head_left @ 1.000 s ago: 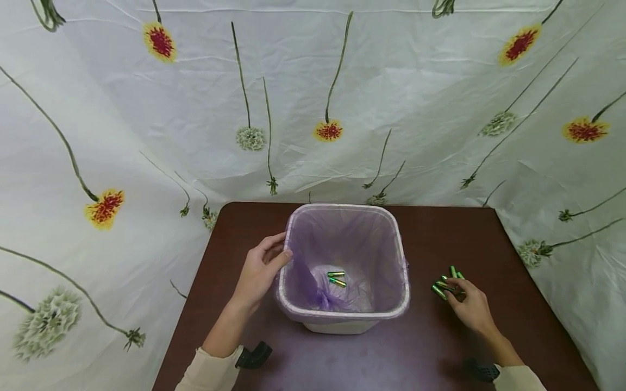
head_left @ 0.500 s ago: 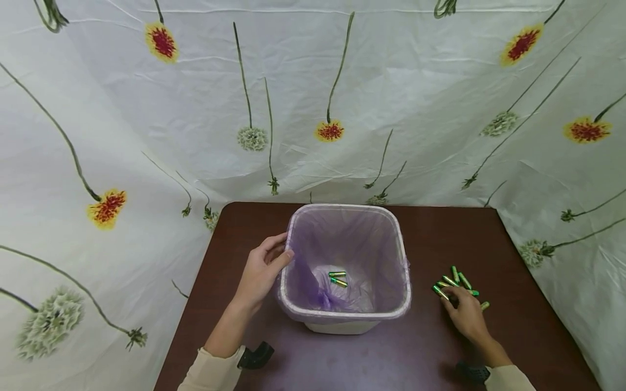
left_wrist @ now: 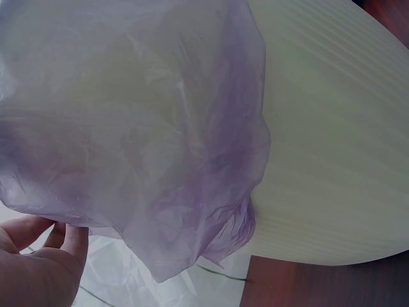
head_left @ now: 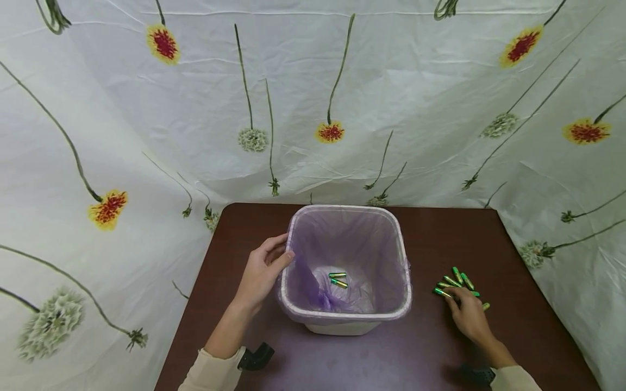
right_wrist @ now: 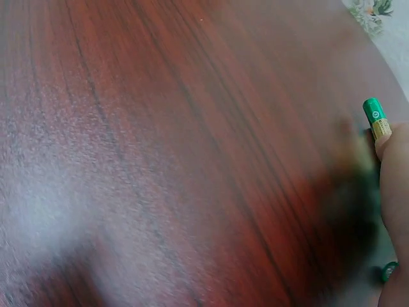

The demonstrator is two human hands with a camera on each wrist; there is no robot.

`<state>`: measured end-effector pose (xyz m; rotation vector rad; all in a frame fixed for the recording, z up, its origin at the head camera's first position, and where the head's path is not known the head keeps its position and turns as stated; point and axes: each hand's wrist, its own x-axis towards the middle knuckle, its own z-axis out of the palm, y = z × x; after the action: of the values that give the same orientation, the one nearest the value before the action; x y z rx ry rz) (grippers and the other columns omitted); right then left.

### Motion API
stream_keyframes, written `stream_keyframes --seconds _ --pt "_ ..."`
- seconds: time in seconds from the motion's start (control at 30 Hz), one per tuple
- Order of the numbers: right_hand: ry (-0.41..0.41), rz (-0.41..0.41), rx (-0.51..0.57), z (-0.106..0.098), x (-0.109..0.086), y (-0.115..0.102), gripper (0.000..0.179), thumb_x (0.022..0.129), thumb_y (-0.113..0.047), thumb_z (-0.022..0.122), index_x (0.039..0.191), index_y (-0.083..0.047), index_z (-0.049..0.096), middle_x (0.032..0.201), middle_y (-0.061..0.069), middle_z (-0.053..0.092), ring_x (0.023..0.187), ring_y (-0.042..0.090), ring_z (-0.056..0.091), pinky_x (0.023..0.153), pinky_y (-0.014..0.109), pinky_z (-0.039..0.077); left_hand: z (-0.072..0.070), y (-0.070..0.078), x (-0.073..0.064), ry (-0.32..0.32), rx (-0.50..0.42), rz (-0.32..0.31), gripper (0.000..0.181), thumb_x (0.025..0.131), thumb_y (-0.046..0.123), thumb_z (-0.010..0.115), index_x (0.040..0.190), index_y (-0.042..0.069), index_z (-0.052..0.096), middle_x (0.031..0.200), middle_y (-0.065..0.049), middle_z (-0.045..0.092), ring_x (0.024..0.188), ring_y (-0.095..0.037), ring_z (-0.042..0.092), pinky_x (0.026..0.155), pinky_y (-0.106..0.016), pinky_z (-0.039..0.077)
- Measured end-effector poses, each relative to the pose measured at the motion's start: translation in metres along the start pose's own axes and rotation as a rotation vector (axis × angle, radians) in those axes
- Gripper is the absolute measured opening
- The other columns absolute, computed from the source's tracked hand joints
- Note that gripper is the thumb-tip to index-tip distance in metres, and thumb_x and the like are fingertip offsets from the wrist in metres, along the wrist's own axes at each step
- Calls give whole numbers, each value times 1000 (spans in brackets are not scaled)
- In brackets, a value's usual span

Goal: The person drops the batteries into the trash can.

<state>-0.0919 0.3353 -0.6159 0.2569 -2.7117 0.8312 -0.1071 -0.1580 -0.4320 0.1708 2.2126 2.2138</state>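
My left hand (head_left: 261, 274) grips the left rim of a pale bin (head_left: 342, 328), thumb over the edge and fingers outside. A translucent purple bag (left_wrist: 160, 128) lines the bin and folds down over its outside. Two green-and-gold batteries (head_left: 338, 283) lie on the lining at the bottom. To the right of the bin, my right hand (head_left: 469, 315) reaches down to a small group of similar batteries (head_left: 457, 275) and pinches one battery (right_wrist: 377, 118). In the right wrist view its green end sticks out past the thumb. The right fingers partly cover the group.
The bin stands in the middle of a dark reddish-brown table (head_left: 415, 358). A white cloth (head_left: 430, 98) printed with flowers hangs behind and along both sides. One battery (head_left: 486, 306) lies at the right side of my right hand.
My right hand has drawn slightly toward me, and its fingers now stand at the battery nearest the bin, uncovering more of the group. The left hand and bin stay in place.
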Motion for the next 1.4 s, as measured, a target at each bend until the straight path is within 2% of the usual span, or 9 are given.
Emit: stream_keyframes --seconds 0.3,0.47,0.73,0.93,1.1,1.17,1.4 --pt "39 -26 20 -19 9 -2 22 87 12 75 104 -1 73 89 4 64 73 13 54 56 29 43 1 1 0 10 -4 0 46 99 2 67 143 -5 55 133 -23 59 121 -32 59 92 -26 54" --pt "43 -80 22 -28 17 -5 22 88 13 72 105 0 71 92 8 65 76 14 57 57 30 47 1 2 1 12 1 -2 46 98 1 66 143 -6 55 131 -24 60 120 -31 59 91 -26 55" --pt "23 -150 42 -43 36 -25 24 88 16 70 108 2 69 99 11 65 78 11 55 59 30 50 1 1 2 11 0 7 46 98 2 66 143 -5 55 130 -22 60 118 -28 60 92 -27 55" --pt "-8 -180 65 -52 48 -43 23 90 15 69 109 1 67 101 11 64 82 17 58 61 31 51 1 0 2 10 4 8 46 98 2 67 143 -4 55 129 -22 60 117 -27 61 91 -27 55" --pt "-8 -215 65 -61 60 -56 24 91 15 69 110 1 67 103 11 64 86 19 59 65 40 54 1 -1 2 5 13 12 46 99 3 67 143 -5 55 130 -23 60 118 -28 60 92 -26 54" --pt "-1 -233 63 -64 64 -60 24 91 16 68 110 1 66 103 11 63 84 17 56 65 43 52 1 0 2 3 15 13 46 99 3 66 143 -5 55 130 -23 60 118 -29 60 93 -25 54" --pt "12 -304 91 -77 79 -75 29 88 20 67 111 2 64 100 10 59 72 8 43 57 25 39 1 0 1 5 18 5 46 99 3 67 143 -5 56 130 -23 60 118 -29 60 92 -25 53"
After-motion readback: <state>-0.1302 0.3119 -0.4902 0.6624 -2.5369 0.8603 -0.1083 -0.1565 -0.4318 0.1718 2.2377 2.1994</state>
